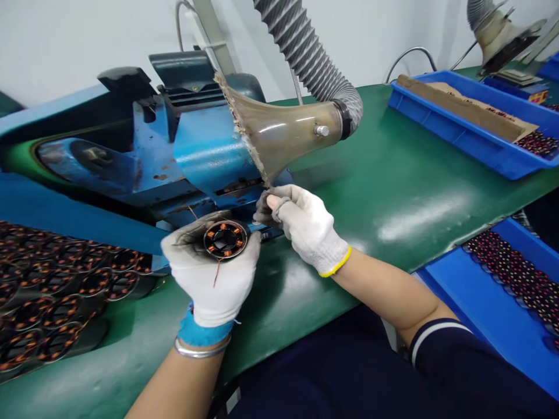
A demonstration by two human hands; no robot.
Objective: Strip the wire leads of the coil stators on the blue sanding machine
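Observation:
My left hand (209, 273), in a white glove smudged dark at the fingers, is closed around a round motor stator (225, 239) with copper windings; a thin copper wire hangs down from it. My right hand (305, 224), also gloved, is pinched shut just right of the stator, with a bare fingertip poking through the worn glove. What it pinches is too small to make out. Both hands are in front of a blue machine (192, 145) and under the mouth of a translucent extraction hood (279, 131).
Several copper-wound stators (56, 297) lie stacked at the left. A grey ribbed hose (314, 58) runs up from the hood. Blue trays stand at the far right (471, 125) and near right (502, 279) on the green table (393, 186). A second hood (502, 35) stands at the far right.

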